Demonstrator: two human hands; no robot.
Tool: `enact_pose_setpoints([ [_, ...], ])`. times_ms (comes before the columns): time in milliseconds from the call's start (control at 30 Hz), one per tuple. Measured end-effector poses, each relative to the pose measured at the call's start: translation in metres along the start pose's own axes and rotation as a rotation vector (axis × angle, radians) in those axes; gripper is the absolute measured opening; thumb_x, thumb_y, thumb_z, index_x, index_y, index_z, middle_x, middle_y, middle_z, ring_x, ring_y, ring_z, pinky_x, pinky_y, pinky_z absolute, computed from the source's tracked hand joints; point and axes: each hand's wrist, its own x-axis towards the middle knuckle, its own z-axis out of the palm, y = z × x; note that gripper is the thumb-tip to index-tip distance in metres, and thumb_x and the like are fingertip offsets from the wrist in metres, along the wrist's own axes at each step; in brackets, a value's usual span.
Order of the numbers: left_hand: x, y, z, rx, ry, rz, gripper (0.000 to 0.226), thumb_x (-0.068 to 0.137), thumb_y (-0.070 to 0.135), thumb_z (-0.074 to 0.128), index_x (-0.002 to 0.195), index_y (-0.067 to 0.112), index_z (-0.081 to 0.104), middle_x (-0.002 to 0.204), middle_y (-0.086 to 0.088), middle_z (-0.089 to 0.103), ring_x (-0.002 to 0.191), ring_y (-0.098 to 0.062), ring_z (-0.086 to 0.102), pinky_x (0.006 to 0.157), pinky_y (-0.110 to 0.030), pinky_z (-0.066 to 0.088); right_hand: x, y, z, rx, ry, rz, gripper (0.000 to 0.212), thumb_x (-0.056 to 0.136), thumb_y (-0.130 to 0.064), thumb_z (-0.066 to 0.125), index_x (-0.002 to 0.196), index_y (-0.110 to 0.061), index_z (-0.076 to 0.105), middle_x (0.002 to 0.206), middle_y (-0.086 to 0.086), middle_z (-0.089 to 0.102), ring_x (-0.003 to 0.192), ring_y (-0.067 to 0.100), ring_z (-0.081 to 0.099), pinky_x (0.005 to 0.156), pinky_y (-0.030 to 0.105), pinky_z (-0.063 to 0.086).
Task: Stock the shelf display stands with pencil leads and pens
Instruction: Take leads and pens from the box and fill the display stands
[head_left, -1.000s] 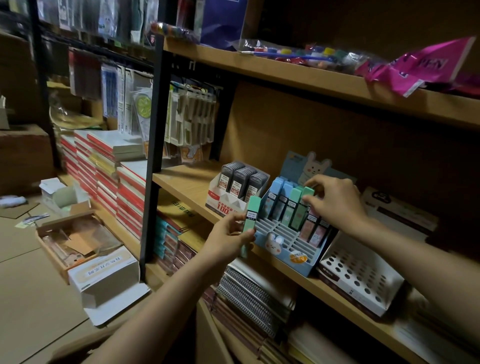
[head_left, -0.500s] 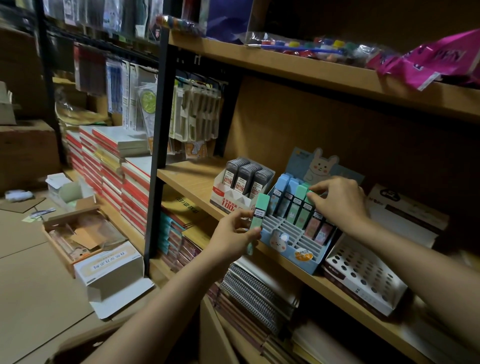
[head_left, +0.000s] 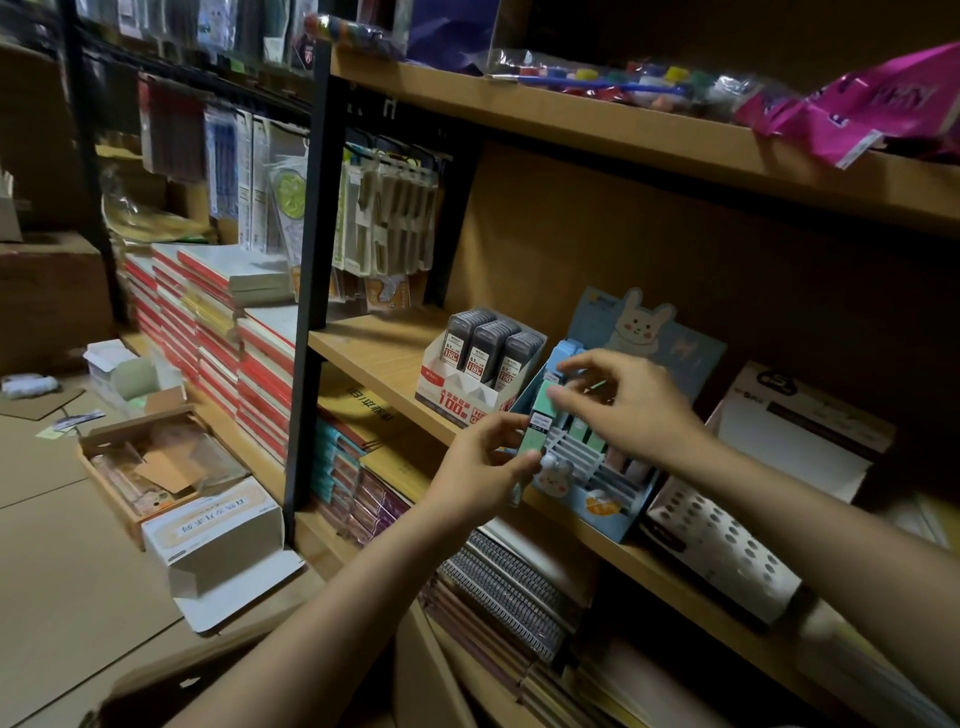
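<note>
Right now both hands meet at a mint-green lead case (head_left: 540, 415), a slim flat box with a white label and a dark band across its middle. The left hand (head_left: 488, 462) pinches its lower part between thumb and curled fingers, holding it upright just in front of the blue rabbit stand (head_left: 597, 499) on the middle shelf (head_left: 374, 353). The right hand (head_left: 628, 410) reaches over the stand, fingers spread and bent, one fingertip touching the case's top; whether it really grips is hard to tell. Behind that hand sit more cases in blue, green and pink, mostly hidden by the knuckles. Beside the stand, a white box (head_left: 467, 400) holds three dark grey lead cases (head_left: 485, 348). To the right, a white stand with round holes (head_left: 727, 545) tilts forward, its far end lost in shadow
</note>
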Motion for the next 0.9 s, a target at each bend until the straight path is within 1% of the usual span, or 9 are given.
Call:
enact_pose_setpoints([
  [100,0.001,0.001,0.001,0.025,-0.017,0.044,0.031,0.091,0.010,0.062,0.118,0.026,0.061,0.112,-0.002,0.066,0.100,-0.018,0.067,0.082,-0.034,0.058,0.001,-0.006,0.001,0.094,-0.080,0.040,0.023,0.082,-0.031,0.076,0.102,-0.026,0.067,0.077,-0.006,0.073,0.069,0.000,0.068,0.066,0.021,0.055],
  [167,0.002,0.000,0.001,0.158,0.021,0.110,0.035,0.091,0.017,0.063,0.123,0.029,0.056,0.117,0.002,0.062,0.108,-0.014,0.062,0.088,-0.036,0.056,0.007,-0.007,-0.009,0.115,-0.060,0.050,0.021,0.082,-0.026,0.077,0.099,-0.022,0.067,0.080,-0.001,0.074,0.069,0.006,0.070,0.068,0.025,0.058],
  [267,0.002,-0.003,-0.003,0.535,0.084,0.298,0.046,0.089,0.034,0.062,0.132,0.030,0.047,0.132,0.007,0.046,0.124,-0.006,0.044,0.104,-0.030,0.044,0.022,-0.001,-0.034,0.031,0.105,0.045,0.021,0.080,-0.026,0.078,0.098,-0.021,0.068,0.085,-0.005,0.071,0.072,0.005,0.069,0.065,0.019,0.057],
  [367,0.001,-0.010,-0.007,1.001,-0.021,0.402,0.058,0.090,0.051,0.050,0.143,0.034,0.035,0.152,0.004,0.024,0.141,-0.014,0.022,0.116,-0.036,0.028,0.032,0.007,-0.046,-0.131,0.211,0.015,0.020,0.079,-0.030,0.079,0.095,-0.023,0.069,0.082,-0.010,0.068,0.073,0.000,0.064,0.059,0.012,0.047],
  [433,0.001,-0.018,-0.007,1.156,-0.092,0.376,0.061,0.091,0.057,0.042,0.147,0.039,0.026,0.159,0.003,0.012,0.146,-0.020,0.011,0.119,-0.039,0.016,0.034,0.011,-0.041,-0.199,0.199,0.001,0.020,0.080,-0.029,0.079,0.096,-0.020,0.070,0.084,-0.006,0.070,0.074,0.004,0.065,0.063,0.016,0.049],
  [500,0.000,-0.026,-0.006,1.208,-0.127,0.340,0.062,0.094,0.058,0.040,0.149,0.044,0.017,0.162,0.002,0.003,0.149,-0.022,0.000,0.115,-0.038,0.005,0.034,0.015,-0.031,-0.290,0.199,-0.026,0.021,0.081,-0.032,0.078,0.097,-0.020,0.071,0.086,-0.003,0.070,0.078,0.010,0.066,0.069,0.026,0.056],
  [567,-0.001,-0.030,-0.005,1.255,-0.128,0.344,0.064,0.095,0.058,0.040,0.150,0.045,0.010,0.162,-0.001,0.000,0.149,-0.024,-0.006,0.113,-0.037,0.001,0.033,0.018,-0.025,-0.340,0.206,-0.036,0.022,0.081,-0.035,0.077,0.097,-0.021,0.072,0.088,-0.003,0.071,0.080,0.012,0.066,0.073,0.033,0.059],
  [667,-0.001,-0.033,-0.006,1.288,-0.126,0.357,0.066,0.095,0.057,0.040,0.150,0.045,0.006,0.162,-0.005,0.001,0.149,-0.024,-0.008,0.113,-0.035,0.001,0.033,0.022,-0.019,-0.387,0.192,-0.019,0.023,0.081,-0.039,0.076,0.097,-0.024,0.072,0.088,-0.003,0.072,0.082,0.014,0.067,0.074,0.038,0.059],
  [900,-0.001,-0.035,-0.005,1.277,-0.118,0.381,0.066,0.096,0.054,0.042,0.151,0.043,0.007,0.162,-0.006,0.004,0.149,-0.024,-0.006,0.118,-0.037,0.008,0.030,0.029,-0.010,-0.401,0.172,0.023,0.025,0.082,-0.040,0.075,0.100,-0.023,0.071,0.091,0.000,0.073,0.086,0.018,0.068,0.079,0.042,0.058],
])
